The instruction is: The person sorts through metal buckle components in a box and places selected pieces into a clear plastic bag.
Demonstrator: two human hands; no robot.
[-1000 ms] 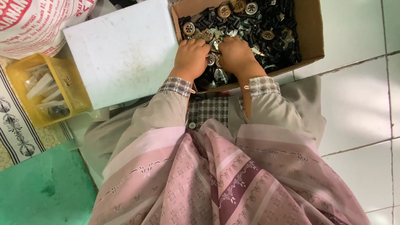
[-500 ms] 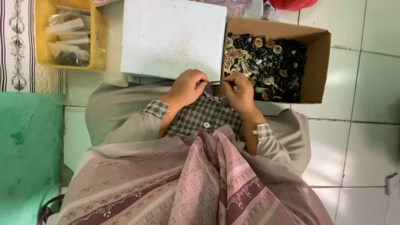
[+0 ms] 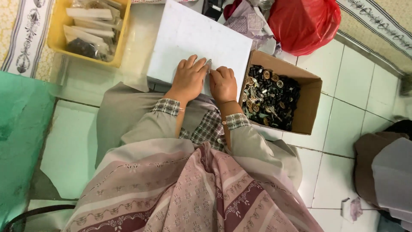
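My left hand [image 3: 189,77] and my right hand [image 3: 223,83] rest side by side on the near edge of a white flat board [image 3: 193,34] in front of me. Between the fingertips of both hands sits a small grey part [image 3: 209,63], pinched against the board. Just right of my right hand stands an open cardboard box [image 3: 310,103] filled with several small dark and brass-coloured metal parts [image 3: 270,94]. My sleeves are beige with checked cuffs, and a pink patterned cloth covers my lap.
A yellow plastic tray [image 3: 58,36] with packets stands at the upper left. A red plastic bag [image 3: 304,21] lies behind the box. A green mat [image 3: 21,129] lies on the left, white floor tiles [image 3: 356,86] on the right, dark cloth [image 3: 386,172] at the right edge.
My hands have left the box of metal parts and moved left onto the white board, bringing a small part along. The view has shifted, so the box now lies to the right.
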